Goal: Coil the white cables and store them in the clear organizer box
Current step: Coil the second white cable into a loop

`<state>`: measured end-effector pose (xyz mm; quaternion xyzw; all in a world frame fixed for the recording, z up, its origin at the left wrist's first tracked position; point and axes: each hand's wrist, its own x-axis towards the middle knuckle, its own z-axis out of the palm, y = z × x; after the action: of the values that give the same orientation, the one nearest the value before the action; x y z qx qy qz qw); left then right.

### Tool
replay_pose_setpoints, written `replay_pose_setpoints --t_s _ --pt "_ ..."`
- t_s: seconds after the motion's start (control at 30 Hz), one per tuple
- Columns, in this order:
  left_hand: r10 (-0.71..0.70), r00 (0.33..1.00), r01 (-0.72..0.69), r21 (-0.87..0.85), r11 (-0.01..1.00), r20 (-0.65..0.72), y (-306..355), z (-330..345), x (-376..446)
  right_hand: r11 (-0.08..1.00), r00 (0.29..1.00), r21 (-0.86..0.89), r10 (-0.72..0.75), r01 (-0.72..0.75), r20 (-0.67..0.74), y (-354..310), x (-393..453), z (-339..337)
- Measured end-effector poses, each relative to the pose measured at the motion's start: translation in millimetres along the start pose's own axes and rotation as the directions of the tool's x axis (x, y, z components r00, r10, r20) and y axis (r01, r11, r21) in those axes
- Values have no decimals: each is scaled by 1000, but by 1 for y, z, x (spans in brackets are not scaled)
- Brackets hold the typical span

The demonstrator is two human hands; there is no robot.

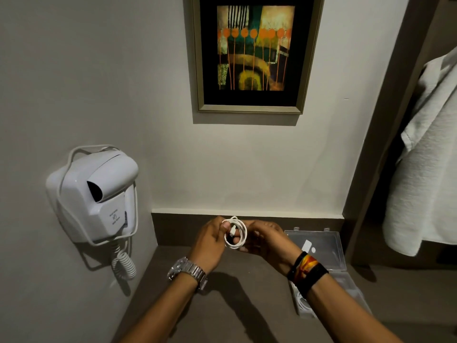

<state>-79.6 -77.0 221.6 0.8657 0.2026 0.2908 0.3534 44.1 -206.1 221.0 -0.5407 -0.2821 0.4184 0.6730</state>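
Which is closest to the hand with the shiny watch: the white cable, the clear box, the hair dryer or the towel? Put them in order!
From the left hand:
1. White cable, held in its fingers.
2. Hair dryer, on the left wall, and clear box, on the counter to the right: too close to call.
3. Towel, hanging far right.

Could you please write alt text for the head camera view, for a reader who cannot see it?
Two hands, left hand and right hand, hold a coiled white cable above a brown counter. An open clear organizer box lies to the right, a wall hair dryer to the left.
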Motion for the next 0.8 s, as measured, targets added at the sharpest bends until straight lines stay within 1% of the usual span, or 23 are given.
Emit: replay_pose_setpoints --t_s 0.07,0.1,0.13,0.2,0.27,0.3,0.37,0.43,0.47,0.53,0.67,0.73,0.8 --pt "-23 999 22 15 1000 27 -5 0 1 997 1000 75 0 -1 21 4 -1 2" --pt "-37 998 36 24 999 46 -7 1 1 997 1000 78 -16 14 26 6 -2 3" --pt "-46 997 44 30 999 62 -9 3 1 998 999 46 -43 42 17 10 -2 5" --pt "-37 995 35 21 999 97 -10 7 2 989 988 -67 -138 133 -66 17 -3 10" --pt "-27 988 27 -3 1000 149 -11 13 2 950 945 -222 -263 219 -193 22 -4 12" --pt "-29 985 32 -18 999 172 -13 17 2 919 917 -308 -322 244 -235 25 -6 11" --pt "-48 980 56 -35 998 194 -17 23 3 852 869 -458 -408 253 -281 30 -9 6" --pt "-71 974 80 -33 996 214 -22 32 4 811 824 -544 -450 216 -345 37 -13 -1" --pt "-75 972 83 -26 996 223 -24 37 4 805 804 -562 -456 190 -382 40 -15 -5" --pt "-69 973 72 -3 997 221 -26 47 4 831 788 -535 -429 152 -442 45 -20 -14" --pt "-20 983 11 48 999 184 -28 71 4 916 799 -391 -303 93 -519 57 -31 -37" --pt "5 981 -19 71 997 192 -28 89 2 938 803 -345 -233 37 -548 61 -37 -52" --pt "-4 980 -13 86 996 200 -27 106 0 956 809 -293 -155 -22 -566 62 -42 -69"
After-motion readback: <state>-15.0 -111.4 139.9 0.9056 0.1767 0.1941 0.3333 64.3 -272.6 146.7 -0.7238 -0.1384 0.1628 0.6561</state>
